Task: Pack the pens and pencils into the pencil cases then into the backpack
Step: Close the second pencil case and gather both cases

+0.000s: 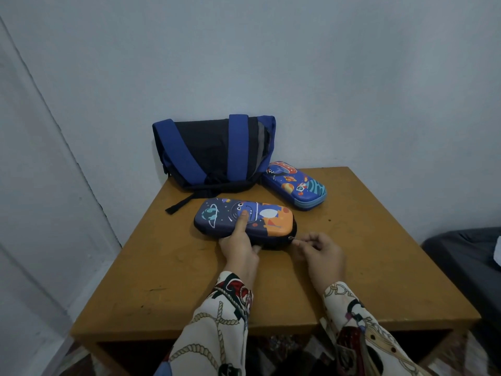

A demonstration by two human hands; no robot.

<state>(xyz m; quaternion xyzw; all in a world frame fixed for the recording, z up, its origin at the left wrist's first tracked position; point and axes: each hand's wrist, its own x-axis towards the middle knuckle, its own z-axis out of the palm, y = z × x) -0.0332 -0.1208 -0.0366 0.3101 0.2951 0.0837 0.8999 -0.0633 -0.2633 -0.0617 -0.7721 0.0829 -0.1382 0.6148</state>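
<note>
The wooden desk sits in a corner, with the blue and black backpack at the back against the wall. Just right of it lies the blue space pencil case, zipped up. Closer to you is the purple and orange pencil case; your left hand grips its front edge, thumb on the lid. Your right hand has its fingers pinching the zipper pull at the case's right end.

blue-black backpack, space-print pencil cases, ochre table
</note>
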